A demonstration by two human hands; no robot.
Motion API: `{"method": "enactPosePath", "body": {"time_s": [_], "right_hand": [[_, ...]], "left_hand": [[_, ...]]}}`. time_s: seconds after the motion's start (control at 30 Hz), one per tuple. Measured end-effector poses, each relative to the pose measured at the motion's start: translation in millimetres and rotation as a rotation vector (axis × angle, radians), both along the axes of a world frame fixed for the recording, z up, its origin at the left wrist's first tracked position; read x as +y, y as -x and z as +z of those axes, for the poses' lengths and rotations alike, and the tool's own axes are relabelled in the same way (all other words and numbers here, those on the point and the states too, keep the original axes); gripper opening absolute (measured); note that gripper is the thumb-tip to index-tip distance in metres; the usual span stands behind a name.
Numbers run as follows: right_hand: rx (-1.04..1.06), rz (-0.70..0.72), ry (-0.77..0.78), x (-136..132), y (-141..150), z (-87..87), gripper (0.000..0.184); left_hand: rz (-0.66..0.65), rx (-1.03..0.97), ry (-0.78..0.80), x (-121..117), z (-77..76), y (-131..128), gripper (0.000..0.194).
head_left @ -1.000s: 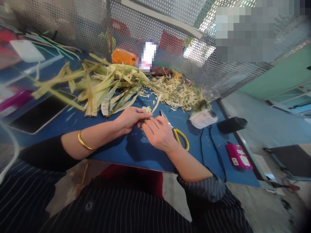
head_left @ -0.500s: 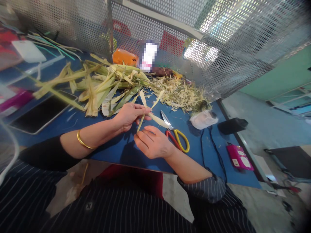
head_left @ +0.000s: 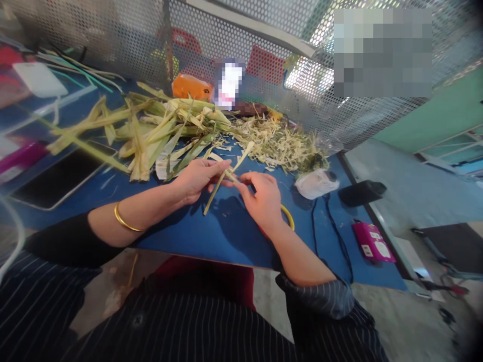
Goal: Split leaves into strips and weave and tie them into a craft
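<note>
My left hand point(head_left: 198, 179) pinches the crossing of some pale corn husk strips point(head_left: 214, 193) between thumb and fingers, above the blue table. One strip hangs down toward me and another points up and away. My right hand point(head_left: 261, 197) grips the strip end that reaches to the right, thumb against forefinger. Beneath my right hand lie scissors, with only part of the yellow handle point(head_left: 289, 217) and a bit of red showing; the blades are hidden.
Husk leaves point(head_left: 151, 133) lie heaped behind my left hand, and shredded husk point(head_left: 283, 141) is piled farther right. A white plastic-wrapped bundle point(head_left: 316, 184), a black cylinder point(head_left: 362, 192) and a magenta power strip point(head_left: 373, 242) are on the right. At left lies a dark tablet point(head_left: 62, 176). Perforated metal mesh point(head_left: 143, 50) stands behind.
The strips, bunched together at first, spread into a cross. My right hand left the lower strip, moved up and right, and now holds the right-hand one, covering most of the scissors.
</note>
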State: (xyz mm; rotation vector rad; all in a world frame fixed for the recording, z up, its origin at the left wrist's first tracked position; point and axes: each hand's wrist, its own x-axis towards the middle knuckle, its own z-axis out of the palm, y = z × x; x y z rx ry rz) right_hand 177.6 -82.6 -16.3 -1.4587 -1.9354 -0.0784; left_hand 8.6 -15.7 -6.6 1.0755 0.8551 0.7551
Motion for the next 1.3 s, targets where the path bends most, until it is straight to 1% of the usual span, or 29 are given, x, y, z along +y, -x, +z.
{"method": "enactPosePath", "body": {"time_s": [0.07, 0.13, 0.23, 0.37, 0.5, 0.6, 0.67, 0.7, 0.77, 0.83, 0.9, 0.97, 1.0, 1.07, 1.13, 1.23, 1.3], "right_hand": [[0.052, 0.019, 0.117, 3, -2, -2.6, 0.021], [0.083, 0.019, 0.153, 5, -2, -3.5, 0.021], [0.058, 0.031, 0.162, 4, -3, -0.6, 0.02], [0.007, 0.047, 0.183, 3, -7, 8.4, 0.019], [0.019, 0.038, 0.222, 4, -14, 16.1, 0.019], [0.027, 0.051, 0.243, 5, -18, 17.6, 0.019], [0.006, 0.051, 0.197, 5, -18, 16.9, 0.019], [-0.007, 0.037, 0.137, 5, -18, 16.5, 0.019], [-0.03, -0.015, -0.032, 3, -16, 15.8, 0.017], [-0.05, -0.064, -0.162, 1, -12, 15.5, 0.017], [-0.086, -0.058, -0.171, 0, -9, 15.2, 0.018], [-0.104, -0.027, -0.114, 0, -6, 14.1, 0.016], [-0.094, -0.006, -0.081, 0, -4, 13.3, 0.014], [-0.019, 0.039, -0.016, 0, -1, 12.2, 0.009], [0.135, 0.095, 0.051, 0, 2, 12.5, 0.008], [0.42, 0.123, 0.138, -2, 5, 16.6, 0.013], [0.53, 0.12, 0.159, -3, 6, 20.0, 0.015]], "left_hand": [[-0.01, 0.007, 0.003, -1, 0.5, 0, 0.031], [-0.003, 0.044, -0.033, -2, 0.6, 0, 0.023], [0.04, 0.097, -0.095, -2, -1.3, 0, 0.015], [0.095, 0.09, -0.12, -1, -5.3, -2, 0.014], [0.117, 0.08, -0.131, -2, -5.9, -3, 0.01], [0.119, 0.07, -0.132, -2, -5.2, -3, 0.011], [0.108, 0.073, -0.135, -1, -4.7, -2, 0.012], [0.097, 0.084, -0.141, -2, -4.2, -2, 0.013], [0.054, 0.122, -0.169, -4, -2.3, -1, 0.016], [-0.028, 0.179, -0.205, -8, 1.0, -1, 0.018], [-0.147, 0.241, -0.235, -15, 4.9, -1, 0.02], [-0.241, 0.293, -0.247, -20, 8.1, -2, 0.02], [-0.265, 0.316, -0.26, -22, 9.1, -2, 0.017], [-0.29, 0.354, -0.307, -24, 9.8, -2, 0.014], [-0.305, 0.384, -0.361, -24, 9.6, -1, 0.015], [-0.327, 0.372, -0.402, -24, 9.5, -2, 0.026], [-0.321, 0.339, -0.399, -24, 9.8, -3, 0.032]]}}
